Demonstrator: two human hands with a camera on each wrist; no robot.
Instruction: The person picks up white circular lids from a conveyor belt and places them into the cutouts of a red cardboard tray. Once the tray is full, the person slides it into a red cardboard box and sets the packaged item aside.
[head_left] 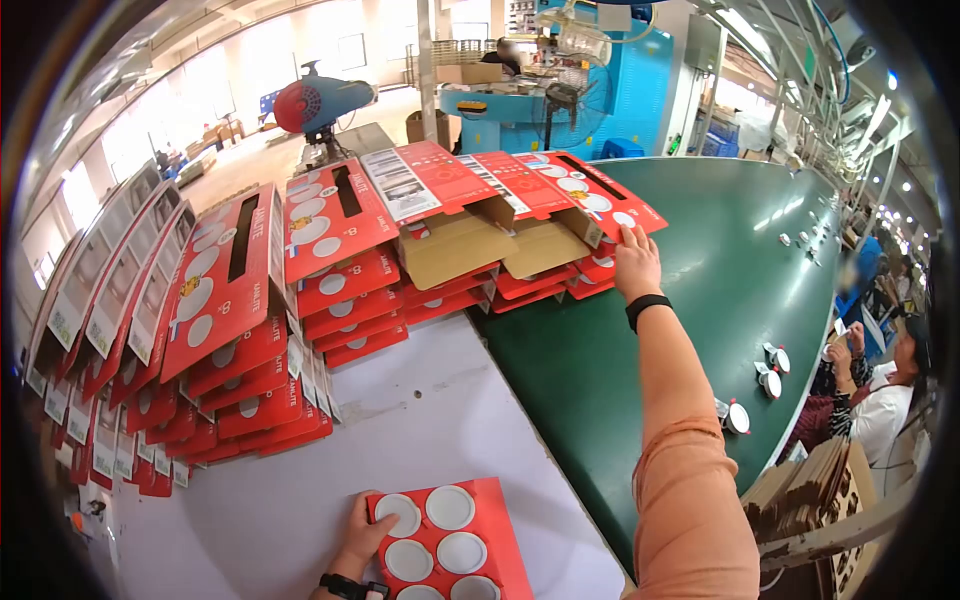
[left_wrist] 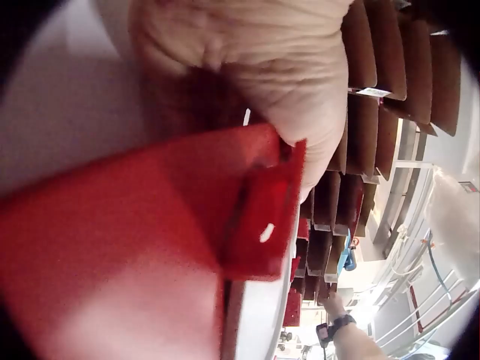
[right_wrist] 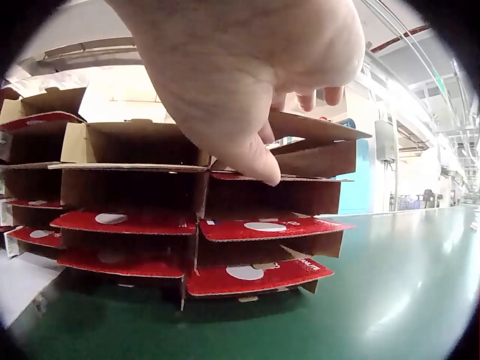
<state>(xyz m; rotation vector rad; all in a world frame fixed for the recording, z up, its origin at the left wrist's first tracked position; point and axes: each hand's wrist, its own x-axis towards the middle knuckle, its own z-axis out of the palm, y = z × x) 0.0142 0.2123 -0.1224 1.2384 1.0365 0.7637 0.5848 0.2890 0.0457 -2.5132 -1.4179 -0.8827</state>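
My left hand (head_left: 358, 537) grips the left edge of a red cardboard insert (head_left: 512, 530) with its thumb on top. Several round white discs (head_left: 450, 507) sit in its holes. The left wrist view shows the palm (left_wrist: 247, 60) close against the red card (left_wrist: 127, 240). Out ahead, my right hand (head_left: 638, 262) pinches the near edge of a red open-ended carton (head_left: 590, 190) at the top right of a stack. From the right wrist, the thumb of that hand (right_wrist: 247, 97) lies at the carton's mouth, with the fingers over its top panel (right_wrist: 322, 127), partly hidden.
More open red cartons (head_left: 225, 290) are stacked leftward along the grey table (head_left: 400, 390). Alongside is a green conveyor belt (head_left: 560, 370) bearing a few small white lamps (head_left: 768, 382). Brown cardboard dividers (head_left: 810, 490) stand at lower right, near a seated person (head_left: 895, 400).
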